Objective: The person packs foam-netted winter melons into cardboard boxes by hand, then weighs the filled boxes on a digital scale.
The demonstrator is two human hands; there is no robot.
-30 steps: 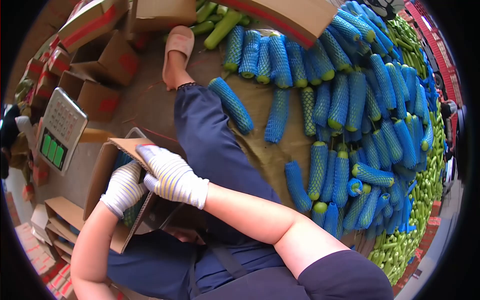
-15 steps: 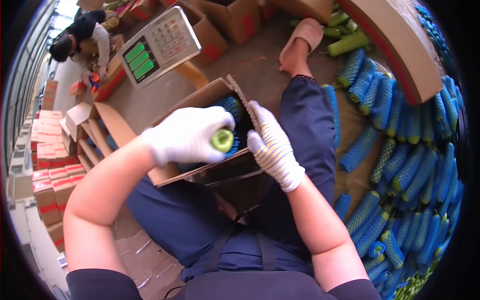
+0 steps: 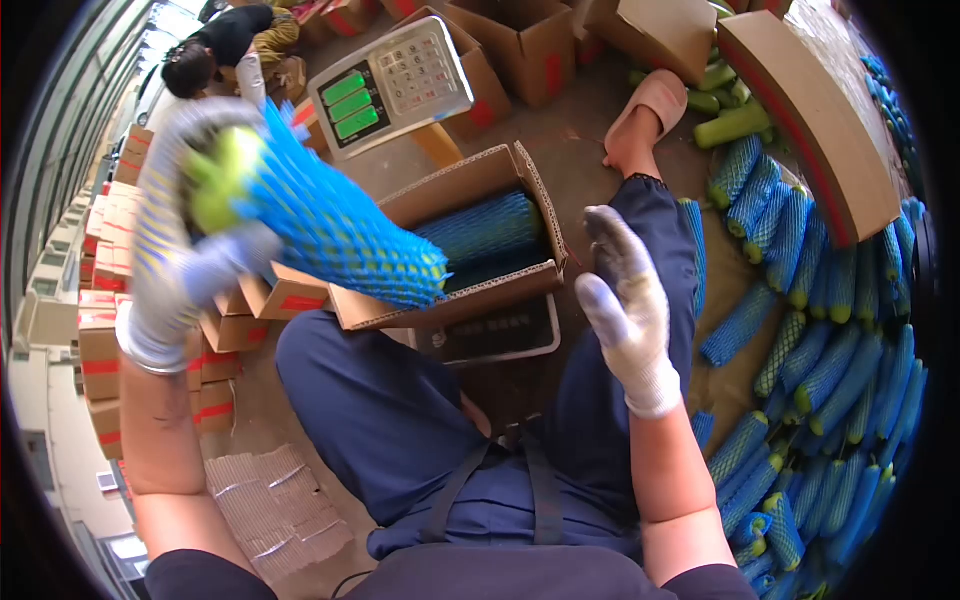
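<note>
My left hand [image 3: 170, 260], in a whitish glove blurred by motion, grips the green end of a long gourd [image 3: 340, 225] sleeved in blue foam netting. The gourd is tilted, its far end over the near left edge of an open cardboard box [image 3: 430, 195]. Inside that box lie more netted gourds [image 3: 490, 235]. Gloved as well, my right hand [image 3: 630, 310] is held up to the right of the box, apart from it, thumb and fingers spread and nothing in them. Under the box is a scale platform [image 3: 500, 340]; its green-lit display panel [image 3: 390, 85] stands behind.
Many netted gourds [image 3: 830, 350] are heaped on the right, with bare green gourds [image 3: 735, 125] near a long carton [image 3: 810, 120]. Open cartons [image 3: 515, 50] stand at the back, and stacked boxes [image 3: 105, 330] on the left. Another person [image 3: 235, 40] bends down at the back left.
My left hand has lifted the gourd out of the box and swung it left and up. My right hand has let go of the box's edge and moved right, opening. The view has shifted.
</note>
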